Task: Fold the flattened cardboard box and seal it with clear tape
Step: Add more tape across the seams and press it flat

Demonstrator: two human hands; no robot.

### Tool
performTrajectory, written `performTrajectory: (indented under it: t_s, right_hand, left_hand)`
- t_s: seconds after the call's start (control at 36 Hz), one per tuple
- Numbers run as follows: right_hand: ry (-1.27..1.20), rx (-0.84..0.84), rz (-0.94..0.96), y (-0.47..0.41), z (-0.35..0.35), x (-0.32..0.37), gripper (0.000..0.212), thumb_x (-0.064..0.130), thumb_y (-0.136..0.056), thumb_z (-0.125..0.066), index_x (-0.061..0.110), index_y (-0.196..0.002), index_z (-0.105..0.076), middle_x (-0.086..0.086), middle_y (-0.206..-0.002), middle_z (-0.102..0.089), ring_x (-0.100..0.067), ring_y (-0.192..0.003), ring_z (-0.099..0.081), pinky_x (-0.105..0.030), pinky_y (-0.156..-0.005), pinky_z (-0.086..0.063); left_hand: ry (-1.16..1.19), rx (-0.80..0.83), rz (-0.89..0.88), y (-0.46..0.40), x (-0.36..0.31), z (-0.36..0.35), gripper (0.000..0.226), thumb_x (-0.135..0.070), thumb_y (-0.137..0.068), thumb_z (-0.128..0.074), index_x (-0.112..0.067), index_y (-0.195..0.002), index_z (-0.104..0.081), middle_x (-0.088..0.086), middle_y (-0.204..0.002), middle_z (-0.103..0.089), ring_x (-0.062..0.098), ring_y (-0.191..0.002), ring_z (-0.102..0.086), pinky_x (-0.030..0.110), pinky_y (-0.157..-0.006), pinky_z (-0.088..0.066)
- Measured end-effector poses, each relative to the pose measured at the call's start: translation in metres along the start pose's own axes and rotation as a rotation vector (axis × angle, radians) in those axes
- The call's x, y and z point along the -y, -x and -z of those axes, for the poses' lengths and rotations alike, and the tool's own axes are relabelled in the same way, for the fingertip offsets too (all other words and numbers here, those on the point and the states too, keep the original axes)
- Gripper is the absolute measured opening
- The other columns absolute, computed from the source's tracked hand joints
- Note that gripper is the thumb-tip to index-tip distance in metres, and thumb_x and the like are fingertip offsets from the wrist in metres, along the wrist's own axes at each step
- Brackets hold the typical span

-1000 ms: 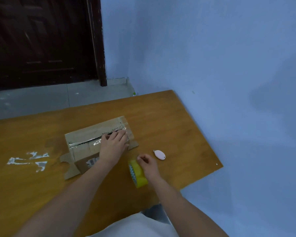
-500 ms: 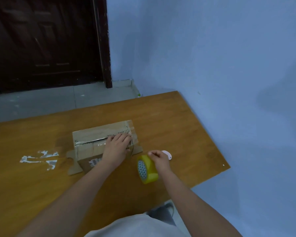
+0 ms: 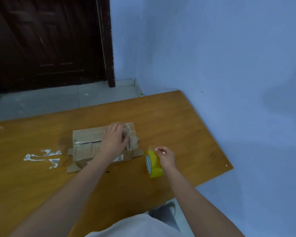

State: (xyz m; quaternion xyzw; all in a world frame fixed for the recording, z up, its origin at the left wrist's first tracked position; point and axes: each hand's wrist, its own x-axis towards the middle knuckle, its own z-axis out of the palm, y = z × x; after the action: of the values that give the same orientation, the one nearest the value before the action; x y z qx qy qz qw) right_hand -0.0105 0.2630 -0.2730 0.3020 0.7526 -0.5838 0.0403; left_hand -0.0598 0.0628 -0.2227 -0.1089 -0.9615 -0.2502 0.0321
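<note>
**Left hand slides along taped box as right hand grips tape roll**

Compared with half a second earlier, the left hand (image 3: 115, 139) has moved toward the far right end of the brown cardboard box (image 3: 87, 144), fingers spread flat and blurred, gripping nothing. The right hand (image 3: 166, 157) has lifted slightly, fingers pinched closed on the top of the yellowish roll of clear tape (image 3: 153, 164), which stands on edge just right of the box. The folded box lies mid-counter (image 3: 186, 127), a shiny tape strip along its top seam, loose flaps jutting from its near side
</note>
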Motion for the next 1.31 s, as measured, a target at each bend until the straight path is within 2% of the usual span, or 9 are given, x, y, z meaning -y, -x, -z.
performTrajectory:
  t_s: [0.19,0.39,0.56,0.81,0.92,1.0,1.11,1.19,1.31]
  right_hand:
    - [0.094,-0.041,0.048,-0.018,0.01,0.025,0.012,0.007,-0.089,-0.061,-0.002,-0.094,-0.068,-0.007,-0.085,-0.061,-0.018,-0.083,-0.055,-0.023,-0.068,-0.037]
    - [0.526,-0.111,0.468,-0.058,0.03,0.066,0.012,0.007,-0.086,-0.062,0.003,-0.094,-0.07,-0.012,-0.103,-0.065,-0.027,-0.098,-0.059,-0.026,-0.078,-0.039]
    - [0.843,0.002,0.496,-0.1,0.009,0.056,0.018,0.014,-0.094,-0.053,0.005,-0.102,-0.066,-0.01,-0.118,-0.054,-0.032,-0.109,-0.05,-0.039,-0.08,-0.047]
    - [0.77,0.16,0.343,-0.101,-0.029,0.014,0.019,0.013,-0.094,-0.048,0.005,-0.11,-0.056,-0.014,-0.133,-0.041,-0.035,-0.111,-0.05,-0.037,-0.084,-0.043]
    - [0.796,0.137,0.352,-0.1,-0.026,0.007,0.022,0.012,-0.097,-0.046,0.006,-0.117,-0.052,-0.014,-0.134,-0.036,-0.036,-0.096,-0.053,-0.04,-0.077,-0.044]
    - [0.844,0.154,0.393,-0.104,-0.024,0.01,0.05,0.007,-0.096,-0.045,0.017,-0.144,-0.034,-0.012,-0.136,-0.028,-0.033,-0.098,-0.052,-0.041,-0.078,-0.047]
    - [0.866,0.195,0.371,-0.1,-0.023,0.019,0.064,0.023,-0.097,-0.05,0.021,-0.151,-0.017,-0.008,-0.137,-0.023,-0.03,-0.116,-0.042,-0.038,-0.086,-0.047]
    - [0.853,0.151,0.331,-0.086,-0.021,0.034,0.062,0.04,-0.095,-0.048,0.026,-0.15,-0.021,-0.006,-0.14,-0.022,-0.032,-0.128,-0.027,-0.04,-0.091,-0.044]
    - [0.584,0.115,0.492,-0.049,-0.021,0.056,0.043,0.031,-0.096,-0.047,0.021,-0.137,-0.042,-0.004,-0.13,-0.031,-0.023,-0.123,-0.031,-0.032,-0.093,-0.036]
  left_hand:
    - [-0.083,0.097,0.131,-0.013,0.004,-0.013,0.058,-0.04,-0.099,-0.035,-0.015,-0.149,-0.021,0.001,-0.159,-0.012,0.018,-0.146,-0.001,0.04,-0.117,-0.003]
    - [-0.134,0.11,0.176,-0.016,0.01,-0.02,0.06,-0.046,-0.098,-0.032,-0.015,-0.149,-0.023,0.002,-0.156,-0.023,0.018,-0.145,-0.011,0.035,-0.118,0.0]
    - [-0.12,0.095,0.185,-0.015,0.009,-0.018,0.059,-0.046,-0.097,-0.035,-0.017,-0.148,-0.025,0.001,-0.154,-0.026,0.018,-0.144,-0.013,0.034,-0.118,-0.001]
    - [-0.151,0.067,0.187,-0.017,0.006,-0.021,0.058,-0.045,-0.096,-0.039,-0.018,-0.146,-0.029,-0.002,-0.153,-0.03,0.015,-0.143,-0.016,0.031,-0.117,0.0]
    - [-0.15,0.059,0.185,-0.018,0.004,-0.021,0.058,-0.045,-0.095,-0.04,-0.018,-0.146,-0.031,-0.002,-0.151,-0.031,0.015,-0.143,-0.017,0.03,-0.117,0.0]
    - [-0.166,0.06,0.185,-0.019,0.002,-0.019,0.058,-0.045,-0.095,-0.04,-0.018,-0.145,-0.03,-0.001,-0.151,-0.032,0.016,-0.142,-0.018,0.031,-0.117,-0.001]
    - [-0.157,0.063,0.183,-0.018,0.0,-0.017,0.057,-0.044,-0.095,-0.041,-0.017,-0.145,-0.032,-0.001,-0.15,-0.033,0.016,-0.142,-0.02,0.032,-0.117,-0.003]
    - [-0.15,0.064,0.18,-0.017,0.002,-0.019,0.056,-0.045,-0.096,-0.039,-0.018,-0.144,-0.034,-0.001,-0.149,-0.036,0.017,-0.141,-0.022,0.033,-0.117,-0.004]
    - [-0.134,0.048,0.17,-0.017,0.005,-0.021,0.07,-0.054,-0.09,-0.01,-0.017,-0.144,-0.035,0.0,-0.148,-0.038,0.016,-0.141,-0.024,0.034,-0.117,-0.006]
